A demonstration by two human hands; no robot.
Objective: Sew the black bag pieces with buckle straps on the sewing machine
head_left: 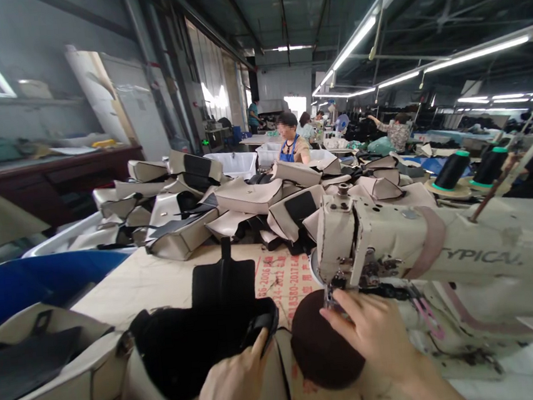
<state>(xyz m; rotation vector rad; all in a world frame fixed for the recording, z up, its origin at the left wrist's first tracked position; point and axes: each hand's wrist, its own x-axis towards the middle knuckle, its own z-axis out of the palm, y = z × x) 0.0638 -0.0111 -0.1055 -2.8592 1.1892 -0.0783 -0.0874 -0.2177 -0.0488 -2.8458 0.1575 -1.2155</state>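
Observation:
My left hand point(234, 382) grips the near right rim of a beige bag point(157, 393) with a dark open inside. A black flap with a narrow strap point(224, 279) stands up from the bag's far side. My right hand point(378, 334) is at the needle and presser foot of a sewing machine point(383, 233), its thumb and forefinger drawn together; whatever lies between them is too small to make out. Below those fingertips is a dark brown round piece point(326, 351), flat beside the bag on the worktable point(161, 279).
Beige and black bags point(247, 195) are heaped beyond the worktable. Another bag point(42, 372) lies at my left, by a blue bin point(43, 278). Black thread cones point(452, 169) stand behind the machine. A person in a blue apron point(292, 144) sits farther back.

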